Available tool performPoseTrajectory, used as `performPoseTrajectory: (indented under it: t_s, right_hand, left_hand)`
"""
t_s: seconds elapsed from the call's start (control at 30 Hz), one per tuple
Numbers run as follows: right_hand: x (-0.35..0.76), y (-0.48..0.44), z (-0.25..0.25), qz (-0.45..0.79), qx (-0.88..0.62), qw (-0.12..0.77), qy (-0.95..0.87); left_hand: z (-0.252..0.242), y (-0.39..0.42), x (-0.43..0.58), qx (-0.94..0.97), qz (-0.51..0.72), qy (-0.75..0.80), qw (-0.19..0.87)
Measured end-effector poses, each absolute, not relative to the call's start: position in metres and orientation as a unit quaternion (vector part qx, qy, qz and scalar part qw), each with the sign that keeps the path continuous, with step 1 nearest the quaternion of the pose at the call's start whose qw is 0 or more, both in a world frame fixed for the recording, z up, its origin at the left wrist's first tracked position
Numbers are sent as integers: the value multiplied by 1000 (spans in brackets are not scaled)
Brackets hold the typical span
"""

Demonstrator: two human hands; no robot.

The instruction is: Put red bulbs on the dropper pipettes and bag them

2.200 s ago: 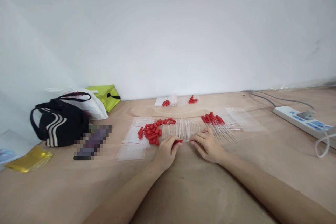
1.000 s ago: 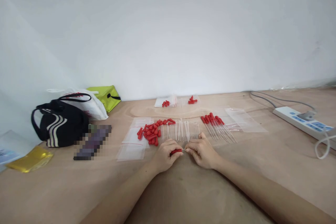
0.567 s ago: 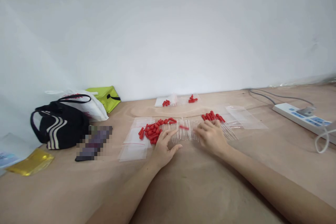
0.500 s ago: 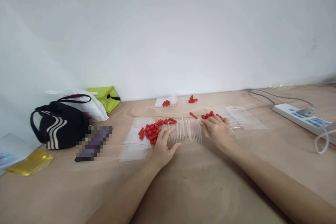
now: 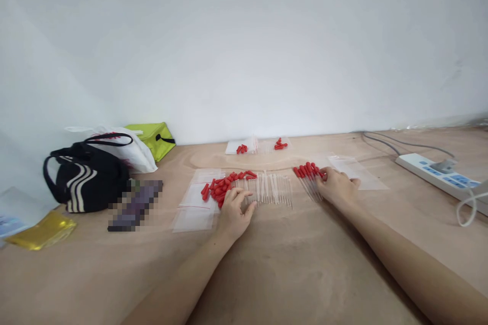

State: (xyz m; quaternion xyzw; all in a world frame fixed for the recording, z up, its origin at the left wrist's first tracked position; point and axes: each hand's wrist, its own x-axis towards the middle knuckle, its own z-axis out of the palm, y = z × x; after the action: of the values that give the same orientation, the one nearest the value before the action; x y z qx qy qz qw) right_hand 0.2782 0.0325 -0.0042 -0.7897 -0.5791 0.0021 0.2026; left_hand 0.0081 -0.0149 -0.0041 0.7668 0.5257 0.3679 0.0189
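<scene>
So the row of tubes [image 5: 273, 189] sits mid-table [image 5: 290, 274], with the pile of bulbs [image 5: 220, 187] off its left end, partly over a zip bag [image 5: 194, 216], and the left hand [image 5: 233, 213] in front of where they meet. Bunch of droppers [image 5: 307, 170] is just right of the tubes, right hand [image 5: 336, 186] over its right side, flat bag [image 5: 366, 173] behind and right of that. Near the back edge: two small bags [image 5: 231, 147] with a few spare bulbs [image 5: 241, 149], in or on, can't tell. Power strip [image 5: 434, 171]'s toward the right edge. Toward the back left corner: handbag [image 5: 102, 183], carrier bag [image 5: 144, 156] behind it, pouch [image 5: 162, 144] behind that; packet [image 5: 41, 231] in front.
</scene>
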Motion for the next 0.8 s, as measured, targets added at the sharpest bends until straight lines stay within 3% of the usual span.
performPoseTrajectory:
  t_s: [0.23, 0.47, 0.8]
  right_hand:
    - [247, 23, 0, -29, -721, 211, -659]
    - [225, 22, 3, -3, -709, 132, -692]
    - [211, 29, 13, 48, -736, 64, -672]
  left_hand:
    - [14, -14, 1, 756, 283, 586, -70]
    - [49, -10, -24, 764, 60, 642, 23]
    - [43, -7, -22, 741, 42, 669, 21]
